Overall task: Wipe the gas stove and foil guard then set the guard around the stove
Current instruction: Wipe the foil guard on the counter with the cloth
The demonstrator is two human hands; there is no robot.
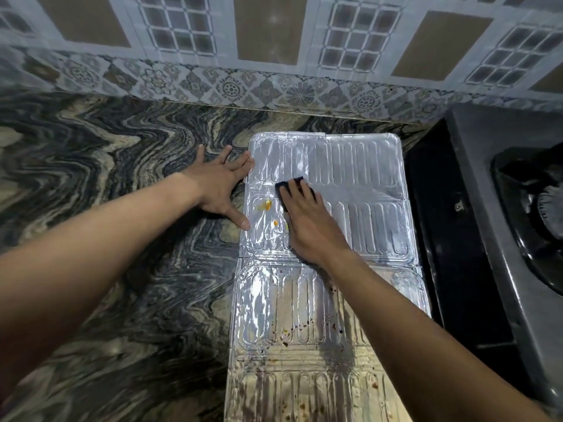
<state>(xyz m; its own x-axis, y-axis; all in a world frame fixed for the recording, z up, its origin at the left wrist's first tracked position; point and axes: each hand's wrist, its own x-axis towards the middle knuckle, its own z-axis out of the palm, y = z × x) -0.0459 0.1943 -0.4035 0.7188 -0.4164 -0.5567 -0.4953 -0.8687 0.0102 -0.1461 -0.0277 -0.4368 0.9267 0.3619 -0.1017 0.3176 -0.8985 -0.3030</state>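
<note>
Your foil guard point(359, 166) lies unfolded and flat on the marbled table point(122, 208), running from near the tiled wall point(274, 41) toward you in creased panels. The gas stove point(518, 208) sits just to its right, dark, with a burner grate showing at the frame's edge.

Your right hand point(310, 226) presses flat on the guard's middle panel, palm down, fingers point(288, 193) together and stretched over a dark cloth point(289, 182), of which only the far edge shows beyond your fingertips. You cannot tell from here whether the cloth is gripped or only pressed under the hand.

Your left hand point(219, 184) rests on the table at the guard's left edge, fingers spread wide apart, holding nothing; the fingertips touch the rim of the far panel and the thumb touches the rim of the middle one.

Orange-yellow spots point(268, 205) sit on the middle panel just left of your right hand. The nearest panels carry brown crumbs point(304, 325) and streaky stains, while the far panel looks shiny.
</note>
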